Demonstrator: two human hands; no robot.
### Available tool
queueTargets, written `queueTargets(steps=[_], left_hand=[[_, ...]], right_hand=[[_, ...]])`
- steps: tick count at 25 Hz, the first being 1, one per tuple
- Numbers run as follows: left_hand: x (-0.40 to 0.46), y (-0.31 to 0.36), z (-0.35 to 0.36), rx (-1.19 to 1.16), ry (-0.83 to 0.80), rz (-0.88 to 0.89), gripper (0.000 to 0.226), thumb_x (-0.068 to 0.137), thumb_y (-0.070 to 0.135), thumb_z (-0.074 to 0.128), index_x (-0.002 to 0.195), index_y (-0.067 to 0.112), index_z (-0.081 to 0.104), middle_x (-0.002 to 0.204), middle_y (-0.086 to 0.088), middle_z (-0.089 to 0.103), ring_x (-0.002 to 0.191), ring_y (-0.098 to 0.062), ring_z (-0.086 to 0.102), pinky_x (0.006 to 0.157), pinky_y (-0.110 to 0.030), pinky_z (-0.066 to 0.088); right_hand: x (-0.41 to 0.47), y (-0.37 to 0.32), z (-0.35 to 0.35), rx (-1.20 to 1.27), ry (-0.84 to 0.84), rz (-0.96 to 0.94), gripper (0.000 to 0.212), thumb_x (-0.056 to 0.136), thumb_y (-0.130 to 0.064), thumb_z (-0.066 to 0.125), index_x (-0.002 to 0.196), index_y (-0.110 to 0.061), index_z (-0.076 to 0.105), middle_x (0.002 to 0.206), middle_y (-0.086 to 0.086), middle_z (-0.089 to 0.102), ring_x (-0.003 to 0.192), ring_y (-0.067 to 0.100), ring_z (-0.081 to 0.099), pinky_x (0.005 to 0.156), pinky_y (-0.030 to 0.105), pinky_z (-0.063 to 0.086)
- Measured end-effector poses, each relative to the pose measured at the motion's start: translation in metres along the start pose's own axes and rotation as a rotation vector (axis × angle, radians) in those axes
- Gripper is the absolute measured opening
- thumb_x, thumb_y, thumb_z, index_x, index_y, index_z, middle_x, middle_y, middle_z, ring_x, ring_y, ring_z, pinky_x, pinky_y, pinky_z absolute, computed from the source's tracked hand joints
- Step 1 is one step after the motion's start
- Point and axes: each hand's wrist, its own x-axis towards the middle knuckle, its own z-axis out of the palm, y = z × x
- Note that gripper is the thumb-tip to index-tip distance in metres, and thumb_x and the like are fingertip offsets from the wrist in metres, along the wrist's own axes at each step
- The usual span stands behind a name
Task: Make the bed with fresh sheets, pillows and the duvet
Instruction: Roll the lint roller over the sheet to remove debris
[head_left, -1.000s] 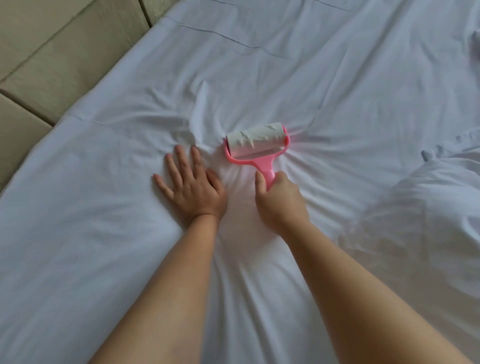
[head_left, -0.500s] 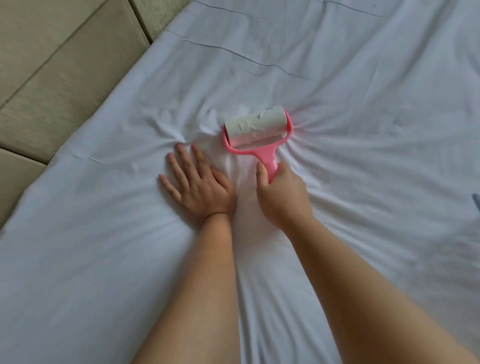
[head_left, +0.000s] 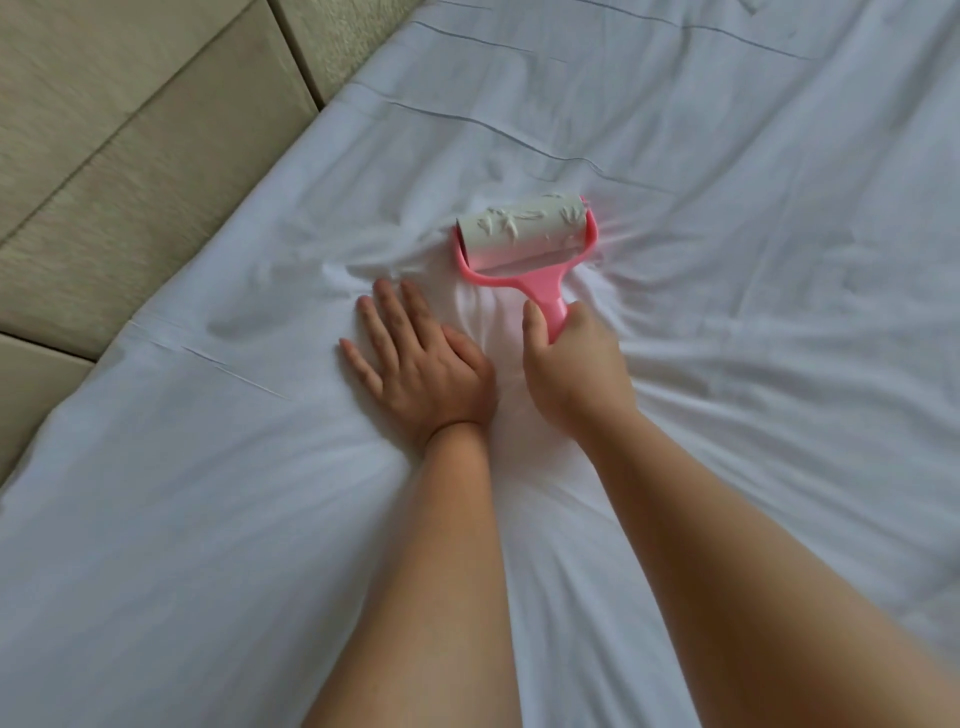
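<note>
No text, label, brand, number or sign can be read anywhere.

A padded beige headboard (head_left: 130, 171) is filling the upper left corner, its upholstered panels divided by straight seams. It is running diagonally along the edge of the bed (head_left: 218, 519). Soft, even daylight is falling across the scene, casting only faint shadows.
</note>
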Motion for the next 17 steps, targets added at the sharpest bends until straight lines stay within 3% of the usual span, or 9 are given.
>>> queueTargets(steps=[7, 11, 13, 17], left_hand=[[0.012, 0.000, -0.012, -0.060, -0.085, 0.003, 0.053, 0.076, 0.027, 0.041, 0.117, 0.006, 0.065, 0.127, -0.011, 0.062, 0.122, -0.029, 0.055, 0.106, -0.052, 0.032], [0.015, -0.011, -0.024, -0.076, -0.179, 0.101, 0.048, 0.076, 0.023, 0.044, 0.114, 0.003, 0.066, 0.122, -0.014, 0.064, 0.116, -0.032, 0.059, 0.100, -0.053, 0.040], [0.008, -0.021, -0.035, -0.100, -0.241, 0.197, 0.051, 0.081, 0.024, 0.038, 0.120, 0.001, 0.063, 0.126, -0.018, 0.061, 0.120, -0.035, 0.055, 0.103, -0.051, 0.037], [-0.015, -0.042, -0.060, -0.112, -0.330, 0.338, 0.058, 0.086, 0.028, 0.028, 0.130, 0.000, 0.055, 0.137, -0.020, 0.051, 0.130, -0.037, 0.045, 0.109, -0.049, 0.029]], right_hand=[[-0.042, 0.017, -0.013, -0.015, 0.034, 0.014, 0.035, 0.097, -0.045, 0.038, 0.107, -0.013, 0.050, 0.089, 0.002, 0.048, 0.082, 0.022, 0.044, 0.069, 0.029, 0.031], [-0.083, 0.037, -0.023, -0.046, 0.010, 0.060, 0.037, 0.097, -0.046, 0.037, 0.107, -0.013, 0.049, 0.103, 0.008, 0.058, 0.095, 0.030, 0.054, 0.071, 0.031, 0.034], [-0.103, 0.049, -0.026, -0.077, 0.002, 0.066, 0.041, 0.097, -0.047, 0.037, 0.113, -0.012, 0.050, 0.108, 0.011, 0.059, 0.098, 0.032, 0.056, 0.071, 0.032, 0.035], [-0.138, 0.070, -0.036, -0.092, -0.025, 0.080, 0.034, 0.097, -0.047, 0.037, 0.103, -0.015, 0.047, 0.097, 0.007, 0.056, 0.083, 0.026, 0.049, 0.069, 0.032, 0.035]])
